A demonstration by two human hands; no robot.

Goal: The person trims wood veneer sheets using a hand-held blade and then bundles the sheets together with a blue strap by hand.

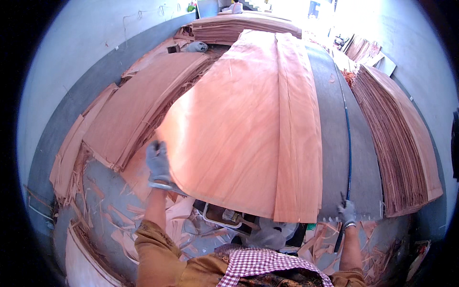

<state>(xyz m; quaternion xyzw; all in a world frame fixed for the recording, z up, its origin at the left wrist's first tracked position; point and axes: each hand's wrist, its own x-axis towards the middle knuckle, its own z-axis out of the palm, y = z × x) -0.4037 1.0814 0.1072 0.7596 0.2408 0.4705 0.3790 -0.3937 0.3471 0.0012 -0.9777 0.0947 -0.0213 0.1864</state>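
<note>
A broad, reddish wood veneer sheet (224, 129) lies over a dark grey worktable (334, 138), its left side lifted and curling. My left hand (158, 160), in a grey glove, is closed at the sheet's left edge near the lower corner. A narrower veneer strip (297, 143) runs lengthwise along the right part of the sheet. On the bare grey strip of the table lies a long, thin blue rod (348, 148). My right hand (347, 213), also gloved, is closed round the near end of that rod at the table's front edge.
Stacks of veneer stand to the left (148, 91) and right (397, 138), with another pile (244, 28) beyond the table. Torn veneer scraps (126, 239) litter the floor. Under the front edge sits a white-rimmed container (220, 217). A person (235, 7) is far back.
</note>
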